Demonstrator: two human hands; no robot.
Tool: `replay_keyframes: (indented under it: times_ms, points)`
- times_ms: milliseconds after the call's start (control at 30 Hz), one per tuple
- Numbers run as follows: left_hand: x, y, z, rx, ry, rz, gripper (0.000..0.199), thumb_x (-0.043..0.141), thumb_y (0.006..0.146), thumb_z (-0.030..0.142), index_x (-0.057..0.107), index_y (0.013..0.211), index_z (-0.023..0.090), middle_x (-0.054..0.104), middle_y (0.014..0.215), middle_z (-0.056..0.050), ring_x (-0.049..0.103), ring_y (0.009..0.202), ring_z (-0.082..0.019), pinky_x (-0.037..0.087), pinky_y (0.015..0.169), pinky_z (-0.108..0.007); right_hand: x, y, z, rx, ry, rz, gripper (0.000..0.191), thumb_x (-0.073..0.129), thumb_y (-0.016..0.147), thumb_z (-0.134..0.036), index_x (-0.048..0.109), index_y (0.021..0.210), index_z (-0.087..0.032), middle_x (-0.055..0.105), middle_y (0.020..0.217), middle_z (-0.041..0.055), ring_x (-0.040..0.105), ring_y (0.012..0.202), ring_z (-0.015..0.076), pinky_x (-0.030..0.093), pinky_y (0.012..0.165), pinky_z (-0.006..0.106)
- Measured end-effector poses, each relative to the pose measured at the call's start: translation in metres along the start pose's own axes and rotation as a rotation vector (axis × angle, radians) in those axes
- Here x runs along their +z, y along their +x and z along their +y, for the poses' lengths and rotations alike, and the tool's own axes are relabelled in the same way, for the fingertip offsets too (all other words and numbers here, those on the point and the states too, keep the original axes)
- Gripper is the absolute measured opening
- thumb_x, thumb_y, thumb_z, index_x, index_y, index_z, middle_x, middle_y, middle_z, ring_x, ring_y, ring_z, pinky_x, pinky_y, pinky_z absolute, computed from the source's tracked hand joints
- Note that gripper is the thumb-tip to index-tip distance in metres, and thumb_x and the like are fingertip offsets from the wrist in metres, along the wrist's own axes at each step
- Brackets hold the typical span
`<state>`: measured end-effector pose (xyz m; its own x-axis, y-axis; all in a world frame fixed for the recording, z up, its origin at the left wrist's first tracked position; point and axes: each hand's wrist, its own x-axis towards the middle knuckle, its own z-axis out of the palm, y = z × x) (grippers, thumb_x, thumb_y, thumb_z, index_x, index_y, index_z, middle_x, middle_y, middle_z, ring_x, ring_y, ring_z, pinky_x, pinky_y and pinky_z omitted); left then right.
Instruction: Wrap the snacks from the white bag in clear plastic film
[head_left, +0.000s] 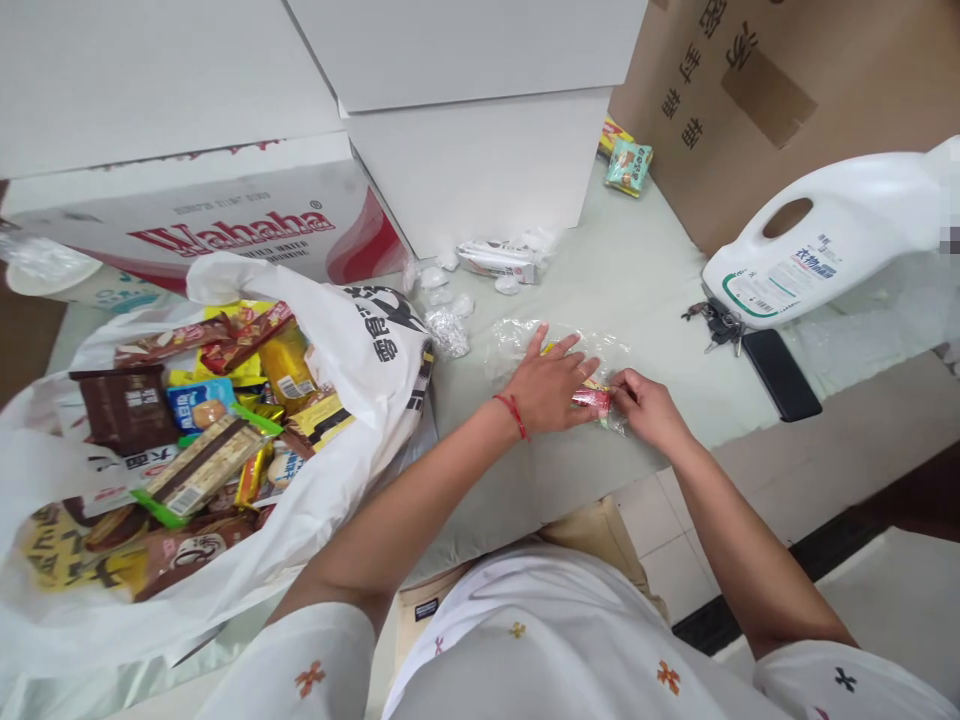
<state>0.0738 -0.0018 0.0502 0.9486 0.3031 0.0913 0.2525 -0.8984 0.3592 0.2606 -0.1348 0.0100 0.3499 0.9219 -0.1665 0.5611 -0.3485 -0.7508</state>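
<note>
plastic bag (604, 350) is lying on the table (675, 285), to the right of the white snack bag (341, 340); left hand (546, 385) is resting on it, fingers spread, and right hand (651, 408) is pinching its right edge.

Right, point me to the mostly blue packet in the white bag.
It's the small packet immediately right of the dark brown packet and above the green-ended bar. Its wrapper is mainly blue; those around it are mostly other colours.
</note>
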Motion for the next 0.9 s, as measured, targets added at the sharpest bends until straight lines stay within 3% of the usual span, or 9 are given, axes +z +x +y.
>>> replay_keyframes:
  times_ms: [100, 233, 367, 533, 600, 667, 800, 833, 900]
  points:
    - [0.0, 0.006, -0.014, -0.007, 0.053, -0.139, 0.075, 0.066, 0.083, 0.072, 0.062, 0.137, 0.021, 0.07, 0.122, -0.014, 0.052, 0.135, -0.037, 0.005, 0.124, -0.065, -0.002, 0.001, 0.001, 0.025, -0.025, 0.02, 0.016, 0.051, 0.091, -0.036, 0.061, 0.09, -0.024, 0.061, 0.069, -0.0021, 0.054, 0.063, 0.0167, 0.041, 0.065, 0.028]
    - [0.002, -0.007, -0.015, -0.039, 0.143, -0.159, 0.071, 0.074, 0.078, 0.068, 0.065, 0.13, 0.02, 0.07, 0.115, -0.014, 0.061, 0.114, -0.034, 0.022, 0.116, -0.06, -0.002, 0.0, 0.002, 0.008, -0.023, 0.056, 0.017, 0.05, 0.091, -0.036, 0.06, 0.087, -0.023, 0.061, 0.068, -0.002, 0.053, 0.062, 0.0163, 0.04, 0.063, 0.028]
    - [0.018, -0.025, -0.006, -0.082, 0.182, -0.101, 0.055, 0.059, 0.092, 0.066, 0.069, 0.109, 0.015, 0.068, 0.104, -0.015, 0.062, 0.1, -0.032, 0.035, 0.097, -0.05, -0.002, 0.002, -0.001, -0.001, -0.046, 0.108, 0.019, 0.051, 0.092, -0.038, 0.062, 0.09, -0.023, 0.06, 0.066, -0.0027, 0.053, 0.06, 0.0159, 0.04, 0.063, 0.028]
    - [0.036, -0.036, -0.001, -0.14, 0.186, 0.03, 0.043, 0.038, 0.106, 0.047, 0.069, 0.107, 0.016, 0.068, 0.099, -0.013, 0.059, 0.096, -0.029, 0.036, 0.084, -0.046, -0.013, 0.029, -0.01, 0.001, -0.165, 0.065, 0.017, 0.056, 0.091, -0.036, 0.066, 0.088, -0.022, 0.066, 0.069, -0.0003, 0.056, 0.062, 0.0169, 0.038, 0.062, 0.028]
    - [0.038, -0.037, 0.0, -0.149, 0.199, 0.052, 0.042, 0.036, 0.107, 0.041, 0.069, 0.105, 0.016, 0.068, 0.097, -0.012, 0.058, 0.096, -0.028, 0.035, 0.084, -0.045, -0.015, 0.05, -0.019, -0.06, -0.243, 0.117, 0.018, 0.055, 0.093, -0.032, 0.069, 0.09, -0.021, 0.07, 0.079, 0.0036, 0.059, 0.072, 0.0196, 0.041, 0.068, 0.03]
    - [0.039, -0.036, 0.002, -0.147, 0.205, 0.071, 0.041, 0.036, 0.107, 0.039, 0.07, 0.104, 0.016, 0.068, 0.095, -0.012, 0.058, 0.097, -0.029, 0.036, 0.085, -0.046, -0.012, 0.074, -0.03, -0.219, -0.343, 0.139, 0.021, 0.054, 0.095, -0.029, 0.071, 0.101, -0.018, 0.072, 0.093, 0.0086, 0.061, 0.09, 0.0244, 0.044, 0.082, 0.035]
    - [0.04, -0.038, 0.006, -0.147, 0.207, 0.115, 0.039, 0.038, 0.107, 0.035, 0.07, 0.106, 0.014, 0.07, 0.094, -0.012, 0.059, 0.099, -0.029, 0.036, 0.09, -0.045, 0.013, 0.113, -0.055, -0.514, -0.512, -0.097, 0.05, 0.073, 0.087, -0.037, 0.065, 0.132, -0.015, 0.069, 0.12, 0.0159, 0.051, 0.118, 0.0336, 0.041, 0.099, 0.043]
    - [0.04, -0.04, 0.007, -0.159, 0.207, 0.13, 0.038, 0.039, 0.107, 0.036, 0.069, 0.111, 0.013, 0.07, 0.095, -0.013, 0.059, 0.099, -0.029, 0.037, 0.091, -0.045, 0.02, 0.119, -0.059, -0.536, -0.544, -0.17, 0.054, 0.077, 0.084, -0.038, 0.065, 0.132, -0.016, 0.07, 0.117, 0.0158, 0.051, 0.118, 0.0339, 0.041, 0.097, 0.042]
    - [0.042, -0.044, 0.008, -0.202, 0.206, 0.172, 0.038, 0.041, 0.106, 0.037, 0.067, 0.118, 0.011, 0.071, 0.096, -0.013, 0.06, 0.097, -0.029, 0.037, 0.091, -0.045, 0.028, 0.128, -0.066, -0.545, -0.572, -0.29, 0.037, 0.077, 0.084, -0.032, 0.072, 0.117, -0.017, 0.072, 0.101, 0.012, 0.055, 0.11, 0.0307, 0.042, 0.091, 0.037]
